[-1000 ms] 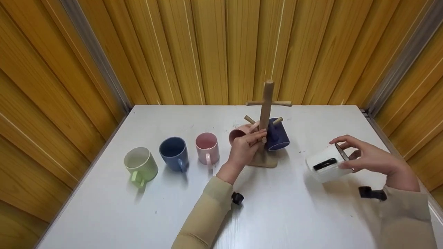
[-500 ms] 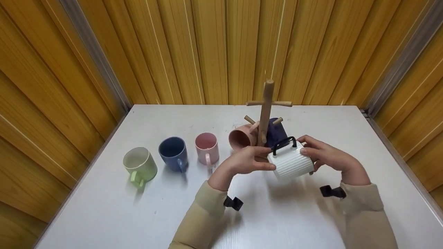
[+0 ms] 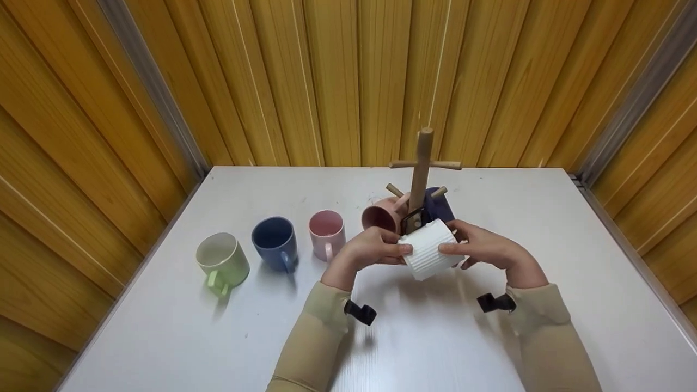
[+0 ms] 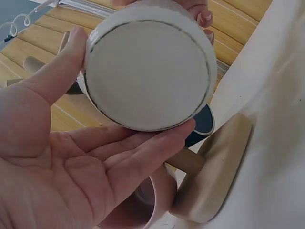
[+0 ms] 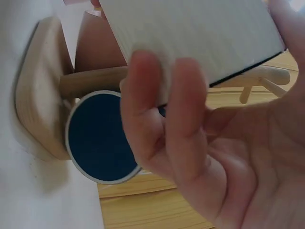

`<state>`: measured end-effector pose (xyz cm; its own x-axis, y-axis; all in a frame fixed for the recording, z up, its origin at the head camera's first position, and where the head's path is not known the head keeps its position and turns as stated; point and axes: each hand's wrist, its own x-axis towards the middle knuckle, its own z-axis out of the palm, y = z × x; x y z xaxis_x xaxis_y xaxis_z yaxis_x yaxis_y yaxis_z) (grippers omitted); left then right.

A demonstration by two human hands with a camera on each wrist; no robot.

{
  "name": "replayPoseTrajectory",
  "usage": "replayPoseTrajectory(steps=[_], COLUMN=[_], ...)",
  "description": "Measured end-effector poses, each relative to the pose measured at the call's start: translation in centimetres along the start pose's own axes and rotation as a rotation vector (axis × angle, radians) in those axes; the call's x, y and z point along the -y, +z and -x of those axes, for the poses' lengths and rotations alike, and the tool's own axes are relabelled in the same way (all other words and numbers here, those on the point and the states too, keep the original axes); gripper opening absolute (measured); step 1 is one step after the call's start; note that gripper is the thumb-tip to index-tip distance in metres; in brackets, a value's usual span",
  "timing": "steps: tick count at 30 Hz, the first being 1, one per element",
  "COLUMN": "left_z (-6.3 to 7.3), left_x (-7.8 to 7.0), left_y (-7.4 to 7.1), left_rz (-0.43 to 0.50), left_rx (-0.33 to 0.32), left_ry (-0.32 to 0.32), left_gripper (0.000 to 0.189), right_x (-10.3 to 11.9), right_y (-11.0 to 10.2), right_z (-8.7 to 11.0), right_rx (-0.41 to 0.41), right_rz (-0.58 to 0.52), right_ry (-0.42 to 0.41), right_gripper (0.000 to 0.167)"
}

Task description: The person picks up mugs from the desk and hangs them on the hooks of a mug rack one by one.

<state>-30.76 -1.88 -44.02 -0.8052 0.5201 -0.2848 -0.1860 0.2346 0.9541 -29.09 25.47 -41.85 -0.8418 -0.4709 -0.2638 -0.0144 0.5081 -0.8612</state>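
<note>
Our left hand (image 3: pixel 366 249) and right hand (image 3: pixel 490 247) pinch the white cup (image 3: pixel 429 256) before the rack (image 3: pixel 420 179), where pushing carelessly could knock the dark cup (image 3: pixel 440 207) at the rack's right.

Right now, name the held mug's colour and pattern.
The mug shows a white, ribbed side, clearest in the head view.

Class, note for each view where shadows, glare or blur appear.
Head view: soft shadow on the white table below the white mug, pale sheen nearer the camera; left wrist view: the mug's round end looks dull, its outline fairly clear; right wrist view: fingers blurred, bright glare at top right.
</note>
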Motion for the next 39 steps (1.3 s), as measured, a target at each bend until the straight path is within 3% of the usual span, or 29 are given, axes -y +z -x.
replayPoseTrajectory(steps=[3, 7, 11, 16, 30, 39], left_z=[-0.3, -0.6, -0.9, -1.0, -1.3, -1.3], left_x=[0.4, 0.8, 1.1, 1.1, 1.6, 1.7], left_y=[0.1, 0.2, 0.3, 0.2, 0.0, 0.0], left_rz=[0.052, 0.01, -0.023, 0.017, 0.015, -0.003], left_rx=[-0.026, -0.061, -0.114, -0.174, -0.208, -0.224], left_ry=[-0.039, -0.068, -0.072, -0.047, -0.035, -0.047], left_gripper=[0.035, 0.036, 0.034, 0.029, 0.02, 0.02], right_x=[0.0, 0.0, 0.1, 0.3, 0.3, 0.2], right_y=[0.3, 0.7, 1.2, 2.0, 3.4, 3.7], right_z=[-0.4, -0.7, -1.0, -1.4, -2.0, -2.1], right_rx=[-0.029, -0.077, -0.117, -0.151, -0.216, -0.233], right_rz=[-0.049, -0.044, -0.027, -0.049, 0.029, 0.05], right_ry=[0.054, 0.116, 0.156, 0.181, 0.203, 0.202], right_gripper=[0.078, 0.08, 0.084, 0.085, 0.096, 0.092])
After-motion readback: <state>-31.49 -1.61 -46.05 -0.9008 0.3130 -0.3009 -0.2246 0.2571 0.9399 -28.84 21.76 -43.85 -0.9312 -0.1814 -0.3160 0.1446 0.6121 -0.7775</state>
